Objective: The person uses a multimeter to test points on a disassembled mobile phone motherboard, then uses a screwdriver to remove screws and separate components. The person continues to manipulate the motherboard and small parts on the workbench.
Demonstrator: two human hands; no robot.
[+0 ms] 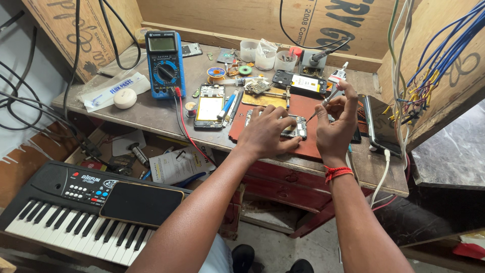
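Opened phone point(295, 126) lies on a red-brown work mat point(303, 108) near the front edge of the cluttered workbench point(151, 114), pinned flat under the spread fingers of the left hand point(268, 132). Just right of it, the right hand point(336, 126) pinches a slim screwdriver point(328, 96) between thumb and fingers, its tip slanting down to the phone's right end. A blue multimeter point(164, 63) stands well apart at the bench's left, and an electronic keyboard point(76, 212) sits below.
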